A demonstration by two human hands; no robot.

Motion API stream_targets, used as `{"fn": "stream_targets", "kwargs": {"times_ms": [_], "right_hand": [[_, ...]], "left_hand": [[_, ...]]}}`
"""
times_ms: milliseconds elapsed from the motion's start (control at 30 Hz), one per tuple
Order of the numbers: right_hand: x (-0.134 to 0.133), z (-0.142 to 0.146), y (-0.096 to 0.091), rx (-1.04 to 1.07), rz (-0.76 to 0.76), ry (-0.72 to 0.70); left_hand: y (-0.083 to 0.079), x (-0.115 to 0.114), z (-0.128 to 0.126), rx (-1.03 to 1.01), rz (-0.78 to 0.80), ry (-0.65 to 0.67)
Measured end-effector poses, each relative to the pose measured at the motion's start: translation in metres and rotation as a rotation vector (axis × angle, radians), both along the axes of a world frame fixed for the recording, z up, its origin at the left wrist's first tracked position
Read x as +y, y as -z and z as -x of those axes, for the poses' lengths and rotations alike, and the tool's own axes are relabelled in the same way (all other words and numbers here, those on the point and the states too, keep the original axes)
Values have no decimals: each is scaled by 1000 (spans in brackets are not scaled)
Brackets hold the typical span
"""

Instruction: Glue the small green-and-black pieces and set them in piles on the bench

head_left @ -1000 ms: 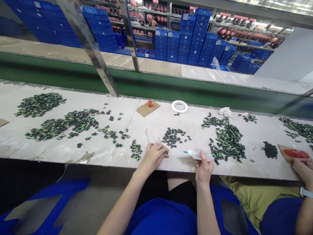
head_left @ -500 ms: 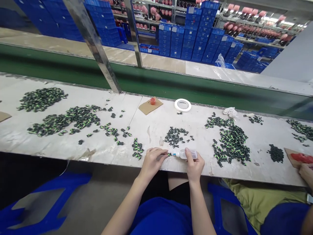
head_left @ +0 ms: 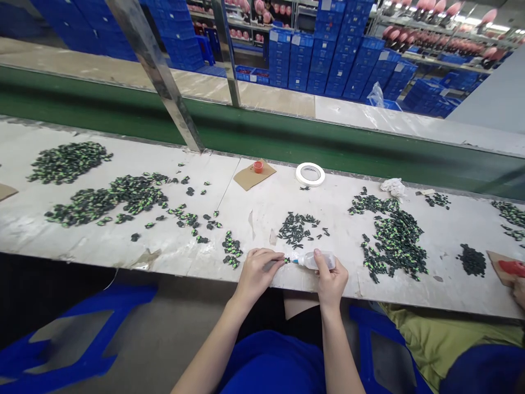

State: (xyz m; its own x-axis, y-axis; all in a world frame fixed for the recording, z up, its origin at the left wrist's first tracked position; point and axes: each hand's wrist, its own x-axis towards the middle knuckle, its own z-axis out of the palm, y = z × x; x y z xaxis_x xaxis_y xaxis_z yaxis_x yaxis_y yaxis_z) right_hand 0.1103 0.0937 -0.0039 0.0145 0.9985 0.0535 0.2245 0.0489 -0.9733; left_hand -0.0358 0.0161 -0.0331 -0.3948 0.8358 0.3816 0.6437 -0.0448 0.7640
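Fingers [head_left: 274,255] of the left hand [head_left: 254,272] pinched on a small piece [head_left: 286,260], black and green, held at the table's near edge. Right hand [head_left: 333,278] clamped around a clear squeeze bottle [head_left: 319,260]; its blue tip [head_left: 296,261] is at the piece, contact too small to confirm.

Progress: one piece being worked at the tip, apparently unfinished. Loose dark parts [head_left: 293,229] lie just beyond the hands. Left heap [head_left: 139,194] and right heap [head_left: 396,238] both hold many pieces; which are finished, cannot tell. Judged from the loose parts, plenty is left.

Change: one second ago the bottle stood apart from the left hand; half a second ago the tip was already at the piece, much as now. Heaps show no clear change.
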Motion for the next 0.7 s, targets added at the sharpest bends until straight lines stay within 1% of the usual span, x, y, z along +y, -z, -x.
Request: {"fn": "stream_targets", "kwargs": {"times_ms": [133,300,700], "right_hand": [[-1,1,0,24,3,-13],[-1,1,1,26,2,-30],[-1,1,2,39,10,32]], "left_hand": [[1,1,0,21,-33,-5],[3,0,0,25,-33,-11],[2,2,0,-5,-22,-9]]}}
